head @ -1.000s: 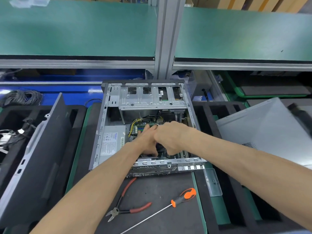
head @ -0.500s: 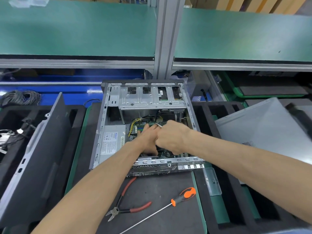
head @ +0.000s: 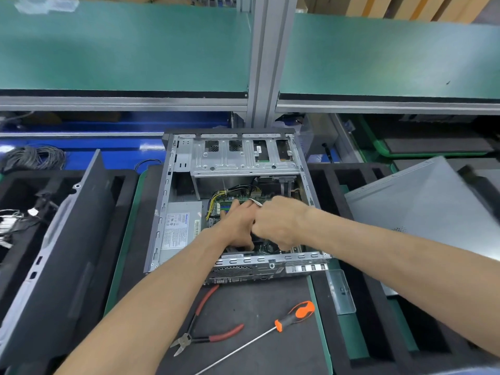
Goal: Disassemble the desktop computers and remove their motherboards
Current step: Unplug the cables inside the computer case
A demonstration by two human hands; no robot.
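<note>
Head view puts the open case (head: 235, 201) at the middle of the worktop (head: 270, 320), lying on its side on dark foam, and I place everything else from it. Inside the case, the motherboard (head: 230, 205) shows as a green strip behind my hands, with the yellow wires (head: 216, 198) running to its left end. The grey power supply (head: 180, 230) fills the case's left part and the drive cage (head: 243, 155) its far part.

My left hand (head: 238, 226) reaches down into the case with fingers extended toward the board; I cannot tell whether they hold anything. My right hand (head: 278, 223) sits just beside it, touching it, its grip curled tight into a fist; a thin pale wire (head: 255, 202) shows at its top, and it appears to pinch that wire, though the fingertips are hidden.

Near the case's front edge lie the cutters (head: 205, 324) with red handles, jaws pointing away from the case, and beside them the screwdriver (head: 270, 331) with its orange and black handle nearer the case. A clear plastic piece (head: 339, 292) lies at the case's front right corner. Left of the case a dark panel (head: 67, 244) leans tilted in a foam tray; right of the case rests a grey cover (head: 422, 209). Coiled cable (head: 35, 158) sits far left of the case.
</note>
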